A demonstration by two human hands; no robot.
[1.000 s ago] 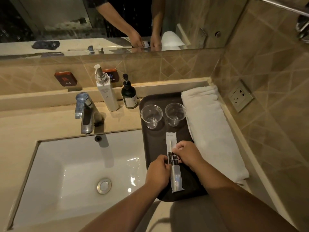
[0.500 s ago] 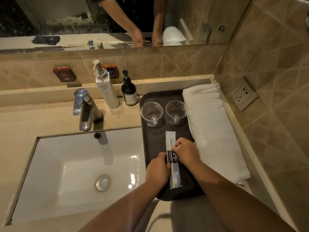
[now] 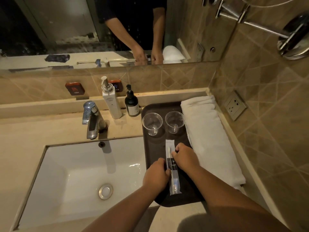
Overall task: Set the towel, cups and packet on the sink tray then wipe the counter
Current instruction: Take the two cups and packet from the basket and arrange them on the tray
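Note:
A dark brown tray [image 3: 153,148] lies on the counter right of the sink. Two clear plastic cups stand upright at its far end, one on the left [image 3: 152,123] and one on the right [image 3: 174,122]. A folded white towel [image 3: 210,139] runs along the tray's right side. A long white packet [image 3: 173,178] with a black band lies lengthwise on the tray. My left hand [image 3: 156,175] pinches the packet's left edge at the band. My right hand [image 3: 184,159] grips its right edge, slightly farther up.
A white sink basin [image 3: 80,178] with a chrome drain lies left of the tray, under a chrome tap [image 3: 91,119]. A white pump bottle [image 3: 111,101] and a dark pump bottle [image 3: 132,104] stand by the back ledge. A wall socket [image 3: 235,105] and tiled wall close the right side.
Both hands stay on the packet at the same spot on the tray. Only the camera has tilted, showing more of the mirror and wall.

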